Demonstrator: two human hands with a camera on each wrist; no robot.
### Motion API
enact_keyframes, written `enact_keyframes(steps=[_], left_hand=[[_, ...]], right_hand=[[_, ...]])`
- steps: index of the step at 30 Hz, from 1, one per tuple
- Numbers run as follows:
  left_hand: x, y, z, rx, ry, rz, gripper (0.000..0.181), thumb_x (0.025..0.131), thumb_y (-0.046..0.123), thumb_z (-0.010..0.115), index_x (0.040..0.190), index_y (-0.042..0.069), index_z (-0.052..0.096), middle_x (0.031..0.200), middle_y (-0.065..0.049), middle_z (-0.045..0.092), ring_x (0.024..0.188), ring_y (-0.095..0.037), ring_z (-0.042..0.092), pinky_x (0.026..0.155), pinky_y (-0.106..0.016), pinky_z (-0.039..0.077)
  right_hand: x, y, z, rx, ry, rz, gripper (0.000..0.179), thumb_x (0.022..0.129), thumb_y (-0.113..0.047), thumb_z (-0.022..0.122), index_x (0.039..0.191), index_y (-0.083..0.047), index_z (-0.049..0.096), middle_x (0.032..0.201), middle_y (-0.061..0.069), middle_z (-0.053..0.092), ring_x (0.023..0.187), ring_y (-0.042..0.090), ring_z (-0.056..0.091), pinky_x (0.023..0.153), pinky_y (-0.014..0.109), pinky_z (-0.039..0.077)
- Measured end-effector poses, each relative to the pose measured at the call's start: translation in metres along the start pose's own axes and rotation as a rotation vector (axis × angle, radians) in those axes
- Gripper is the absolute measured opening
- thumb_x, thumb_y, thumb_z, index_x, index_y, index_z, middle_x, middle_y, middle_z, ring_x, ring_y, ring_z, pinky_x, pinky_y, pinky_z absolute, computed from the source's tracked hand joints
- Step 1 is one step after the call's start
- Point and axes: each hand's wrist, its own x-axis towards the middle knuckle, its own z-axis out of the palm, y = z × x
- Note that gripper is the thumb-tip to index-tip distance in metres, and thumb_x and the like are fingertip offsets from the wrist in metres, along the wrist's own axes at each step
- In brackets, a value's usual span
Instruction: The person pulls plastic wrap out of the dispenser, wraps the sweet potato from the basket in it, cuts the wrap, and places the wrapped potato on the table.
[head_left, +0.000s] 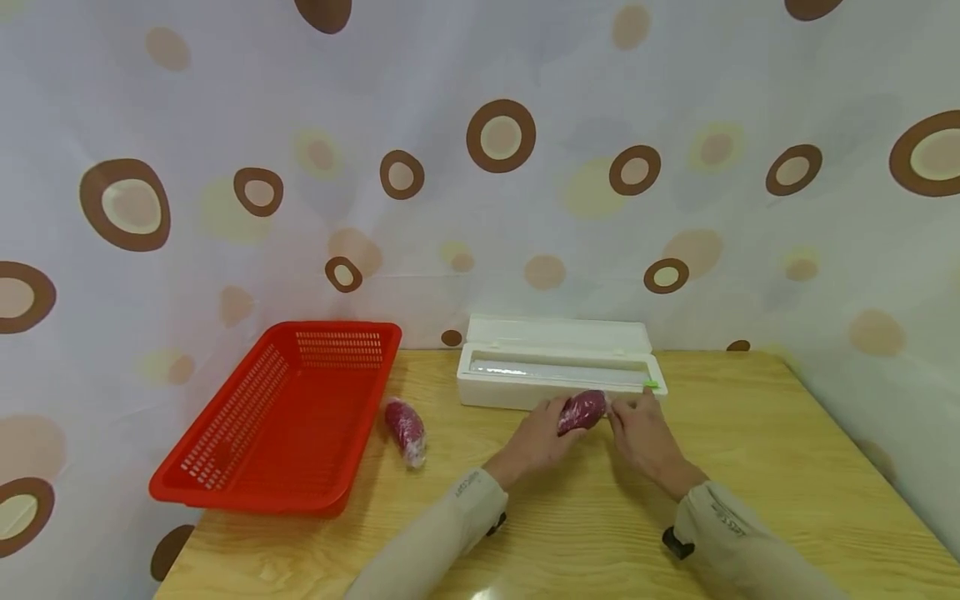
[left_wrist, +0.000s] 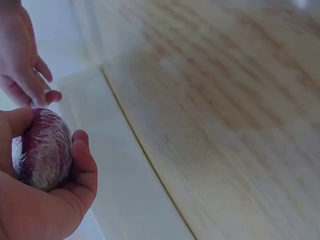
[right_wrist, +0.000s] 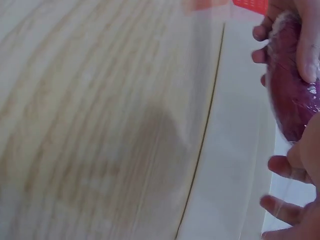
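My left hand (head_left: 538,437) grips a purple sweet potato (head_left: 583,412) wrapped in clear plastic film, held just in front of a white cling film dispenser (head_left: 495,390). In the left wrist view its fingers and thumb curl round the wrapped sweet potato (left_wrist: 47,152). At the tapered end, my right hand (head_left: 647,435) pinches the film between thumb and forefinger, its other fingers loosely bent. The dispenser's lid stands raised, a roll of film lies inside, and a green slider (head_left: 651,384) sits at its right end.
A second wrapped sweet potato (head_left: 406,430) lies on the wooden table (head_left: 555,533), left of the dispenser. Beside it stands a large red plastic basket (head_left: 307,433) with slotted sides. A patterned curtain (head_left: 570,225) hangs behind the table and along the right.
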Motion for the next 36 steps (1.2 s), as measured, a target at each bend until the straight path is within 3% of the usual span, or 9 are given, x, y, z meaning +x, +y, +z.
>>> enact_keyframes(steps=[4,8,11,16,21,24,28,32,36], left_hand=[[0.001,0.002,-0.004,0.006,0.024,0.026,0.057,0.094,0.040,0.055,0.142,0.014,0.038,0.128,-0.006,0.051,0.111,-0.015,0.052,0.091,-0.030,0.045],[0.001,0.004,-0.004,0.000,0.024,0.018,0.058,0.094,0.041,0.056,0.143,0.015,0.038,0.130,-0.007,0.051,0.114,-0.017,0.052,0.093,-0.032,0.044],[0.000,0.006,-0.002,-0.005,0.027,0.018,0.058,0.093,0.041,0.057,0.142,0.016,0.039,0.130,-0.006,0.051,0.114,-0.017,0.052,0.094,-0.032,0.043],[-0.001,0.008,0.005,-0.060,0.036,0.012,0.056,0.093,0.042,0.056,0.141,0.015,0.040,0.129,-0.005,0.052,0.113,-0.016,0.052,0.094,-0.031,0.043],[-0.001,0.013,0.005,-0.090,0.058,0.024,0.056,0.095,0.041,0.054,0.142,0.014,0.039,0.127,-0.005,0.050,0.111,-0.014,0.052,0.093,-0.031,0.044],[-0.001,0.016,0.003,-0.089,0.080,0.033,0.057,0.095,0.041,0.054,0.143,0.014,0.038,0.126,-0.007,0.049,0.109,-0.015,0.052,0.091,-0.031,0.045],[-0.001,0.017,0.001,-0.082,0.111,0.037,0.056,0.094,0.037,0.057,0.141,0.013,0.039,0.126,-0.009,0.049,0.108,-0.017,0.053,0.091,-0.031,0.045],[-0.002,0.013,-0.001,-0.029,0.089,0.017,0.055,0.093,0.035,0.060,0.140,0.014,0.040,0.126,-0.008,0.049,0.108,-0.016,0.053,0.091,-0.029,0.045],[-0.001,0.006,-0.003,0.015,0.055,0.009,0.057,0.092,0.036,0.059,0.141,0.017,0.039,0.126,-0.007,0.049,0.109,-0.016,0.053,0.091,-0.030,0.045]], right_hand=[[-0.002,0.002,0.001,-0.030,0.085,0.004,0.008,0.085,-0.001,0.064,0.078,0.003,0.062,0.086,0.025,0.059,0.086,0.040,0.054,0.076,0.052,0.043],[-0.005,0.005,0.002,0.009,0.117,0.093,0.010,0.085,0.000,0.064,0.092,0.008,0.064,0.088,0.024,0.058,0.081,0.038,0.056,0.067,0.049,0.049],[-0.006,0.008,0.001,0.026,0.097,0.158,0.009,0.089,-0.002,0.060,0.090,0.007,0.064,0.079,0.017,0.059,0.068,0.030,0.056,0.057,0.044,0.048],[-0.006,0.006,-0.003,0.045,0.052,0.215,0.017,0.095,-0.007,0.054,0.080,0.000,0.056,0.060,0.005,0.050,0.050,0.018,0.043,0.047,0.034,0.037],[-0.003,0.001,-0.004,0.042,-0.007,0.249,0.028,0.098,-0.011,0.050,0.070,-0.006,0.048,0.056,0.002,0.045,0.049,0.018,0.041,0.045,0.033,0.035],[0.000,-0.002,-0.005,0.056,-0.082,0.262,0.035,0.100,-0.014,0.045,0.066,-0.009,0.043,0.055,0.001,0.041,0.050,0.017,0.039,0.046,0.032,0.033],[0.001,-0.004,-0.006,0.099,-0.161,0.233,0.041,0.103,-0.022,0.039,0.065,-0.009,0.046,0.061,0.002,0.043,0.054,0.017,0.041,0.050,0.033,0.036],[-0.003,-0.003,-0.002,0.074,-0.255,0.220,0.048,0.103,-0.030,0.038,0.060,-0.010,0.046,0.059,0.001,0.045,0.052,0.015,0.041,0.050,0.033,0.038],[-0.005,-0.006,0.001,0.053,-0.263,0.218,0.042,0.101,-0.028,0.045,0.066,-0.007,0.054,0.064,0.004,0.052,0.057,0.018,0.049,0.055,0.036,0.044]])
